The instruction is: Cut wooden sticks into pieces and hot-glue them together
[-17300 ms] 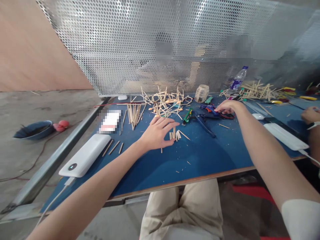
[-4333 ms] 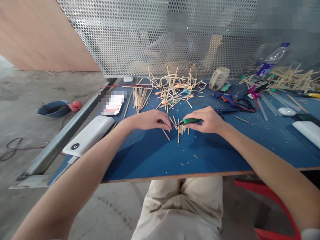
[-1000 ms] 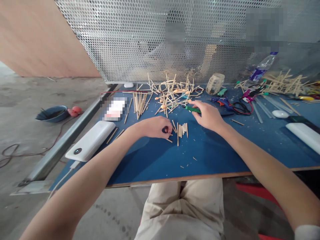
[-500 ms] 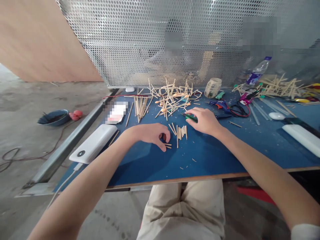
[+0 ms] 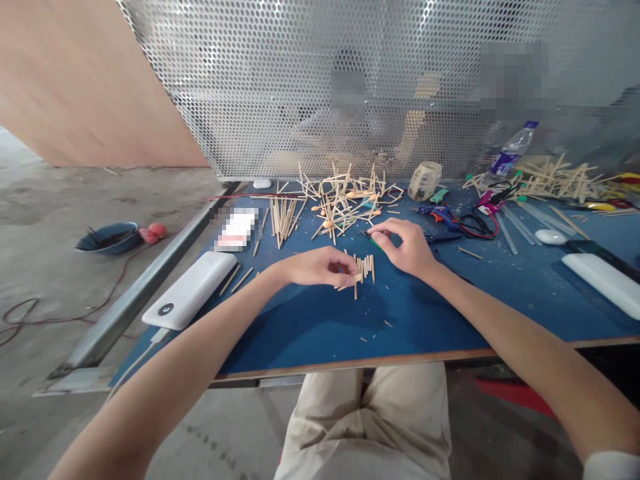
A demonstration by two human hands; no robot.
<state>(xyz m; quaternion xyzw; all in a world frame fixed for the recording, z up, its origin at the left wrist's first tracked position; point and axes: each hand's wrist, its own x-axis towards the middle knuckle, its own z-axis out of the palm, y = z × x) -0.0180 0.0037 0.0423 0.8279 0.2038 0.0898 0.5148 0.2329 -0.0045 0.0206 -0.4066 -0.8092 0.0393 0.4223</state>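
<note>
My left hand (image 5: 320, 267) is closed in a pinch on a short wooden stick (image 5: 349, 283), just left of a row of short cut sticks (image 5: 365, 265) on the blue table (image 5: 320, 327). My right hand (image 5: 406, 247) hovers just right of that row. Its thumb and forefinger are curled round the end of a green utility knife (image 5: 373, 238), most of which is hidden under the fingers. Behind both hands stands a glued stick structure (image 5: 345, 197).
A bundle of long sticks (image 5: 283, 213), a phone (image 5: 238, 229) and a white power bank (image 5: 190, 290) lie to the left. A blue glue gun (image 5: 435, 212), tape roll (image 5: 424, 181), bottle (image 5: 510, 157) and a second stick pile (image 5: 550, 179) are at the right. A perforated metal panel (image 5: 300, 80) closes the back.
My right hand has drawn the green knife back from the stick structure toward the cut sticks. My left hand has lifted a short stick off the table and moved slightly right.
</note>
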